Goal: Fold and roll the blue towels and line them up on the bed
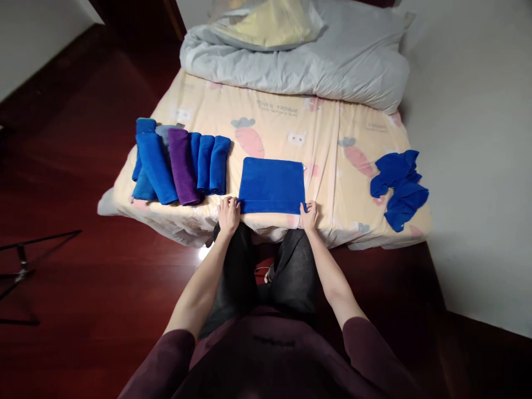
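A blue towel [272, 180] lies flat on the bed in front of me, its near edge turned over in a narrow fold. At the near left corner, my left hand [229, 215] is closed on the folded edge. My right hand [309, 215] pinches the near right corner between thumb and fingers. A small white tag shows at the towel's far right corner. To the left lie several rolled blue towels [155, 166] and a rolled purple towel [183, 166], some stacked on others. Crumpled blue cloth [401, 185] rests on the right side.
The bed [282, 124] has a sheet with carrot prints. At its far end lie a rolled grey quilt [266, 69] and a bag with yellow contents [278, 25]. A white wall [474, 138] stands right; black tripod legs [20, 271] are on the floor at left.
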The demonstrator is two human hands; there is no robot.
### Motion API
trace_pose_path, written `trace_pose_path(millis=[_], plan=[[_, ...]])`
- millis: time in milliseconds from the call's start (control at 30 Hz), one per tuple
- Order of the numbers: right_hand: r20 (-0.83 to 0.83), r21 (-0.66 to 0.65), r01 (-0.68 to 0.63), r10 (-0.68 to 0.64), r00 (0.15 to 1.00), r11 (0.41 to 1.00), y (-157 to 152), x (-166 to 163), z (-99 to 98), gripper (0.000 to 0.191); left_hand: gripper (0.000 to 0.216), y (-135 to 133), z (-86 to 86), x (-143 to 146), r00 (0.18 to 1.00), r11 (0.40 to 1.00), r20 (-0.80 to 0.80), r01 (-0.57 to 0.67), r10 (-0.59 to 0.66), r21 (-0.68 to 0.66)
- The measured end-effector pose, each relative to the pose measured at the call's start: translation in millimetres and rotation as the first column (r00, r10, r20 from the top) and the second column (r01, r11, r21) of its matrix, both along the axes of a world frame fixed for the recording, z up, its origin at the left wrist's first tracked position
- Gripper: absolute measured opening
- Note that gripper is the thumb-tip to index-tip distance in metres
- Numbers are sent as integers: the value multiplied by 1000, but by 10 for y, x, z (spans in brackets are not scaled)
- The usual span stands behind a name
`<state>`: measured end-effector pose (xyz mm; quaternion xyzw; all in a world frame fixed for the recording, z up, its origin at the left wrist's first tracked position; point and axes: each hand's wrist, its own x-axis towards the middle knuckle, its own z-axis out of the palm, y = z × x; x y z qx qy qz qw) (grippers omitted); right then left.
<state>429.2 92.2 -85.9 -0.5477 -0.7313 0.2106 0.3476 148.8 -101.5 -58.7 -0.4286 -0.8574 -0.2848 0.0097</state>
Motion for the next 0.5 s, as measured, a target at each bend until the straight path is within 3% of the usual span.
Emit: trace_pose_path(millis=[100, 233, 333, 400, 500], plan=[[59, 136, -91, 83, 995, 987, -37, 32, -2, 27, 27, -28, -29, -6, 982, 981, -20, 190, -189, 37], [305, 237, -337, 259, 916, 911, -5, 93, 26, 29, 33, -17, -82, -25, 914, 911, 14, 404, -406, 79], [473, 204, -604, 463, 750, 770, 97, 147, 74, 39, 37, 0, -79, -23, 907, 906, 45, 412, -418, 102], [514, 176, -709, 551, 658, 683, 162, 190, 114, 46, 36, -3, -54, -11, 909, 908, 51, 407, -413, 103], [497, 180, -734, 584, 642, 654, 189, 265, 184, 49, 36, -20, -13, 12, 913, 912, 50, 400, -405, 89]])
